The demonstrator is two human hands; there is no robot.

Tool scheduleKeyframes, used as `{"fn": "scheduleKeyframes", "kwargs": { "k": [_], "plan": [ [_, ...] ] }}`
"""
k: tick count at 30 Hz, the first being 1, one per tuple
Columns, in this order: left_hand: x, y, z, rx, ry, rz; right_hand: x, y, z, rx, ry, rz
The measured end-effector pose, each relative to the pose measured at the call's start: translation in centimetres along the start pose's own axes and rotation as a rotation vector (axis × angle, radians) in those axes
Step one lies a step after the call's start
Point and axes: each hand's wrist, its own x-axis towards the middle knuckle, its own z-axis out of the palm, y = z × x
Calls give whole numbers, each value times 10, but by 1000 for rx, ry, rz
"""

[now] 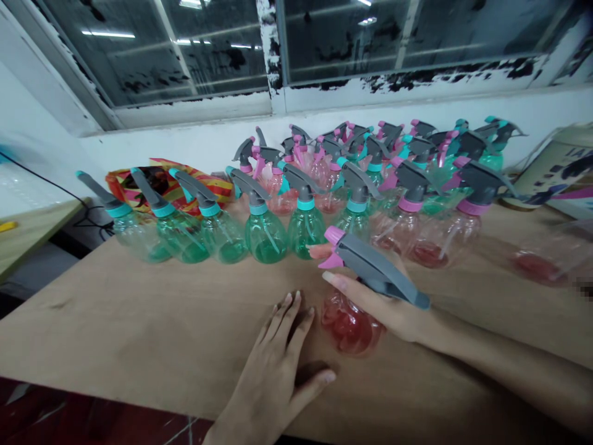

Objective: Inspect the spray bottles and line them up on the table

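My right hand (384, 303) is wrapped round the neck of a pink spray bottle (349, 324), just below its grey and pink trigger head. The bottle is clear with a red tint at the bottom, and it stands about upright at the table. To its left, my left hand (278, 352) lies flat on the wooden table (139, 321) with fingers spread, holding nothing. Behind both hands runs a row of spray bottles: green ones, such as this green spray bottle (266, 238), on the left, and pink ones, such as this pink spray bottle (447, 238), on the right.
More pink and green spray bottles (333, 164) crowd the back by the wall. A red and yellow plastic bag (185, 179) lies behind the green bottles. At the right back stands a pale printed container (551, 164). Windows (185, 55) are above; another wooden surface (37, 232) is left.
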Motion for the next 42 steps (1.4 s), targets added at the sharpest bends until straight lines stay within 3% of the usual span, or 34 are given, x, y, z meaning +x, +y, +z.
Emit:
{"fn": "scheduleKeyframes", "kwargs": {
  "k": [22,32,42],
  "plan": [
    [1,-3,-5,10,54,32,10,-12,4,25,24,15],
    [-2,-9,1,84,95,96,2,-3,3,45,36,-35],
    [1,-4,-1,62,85,67,3,-2,1,26,-38,7]
  ]
}}
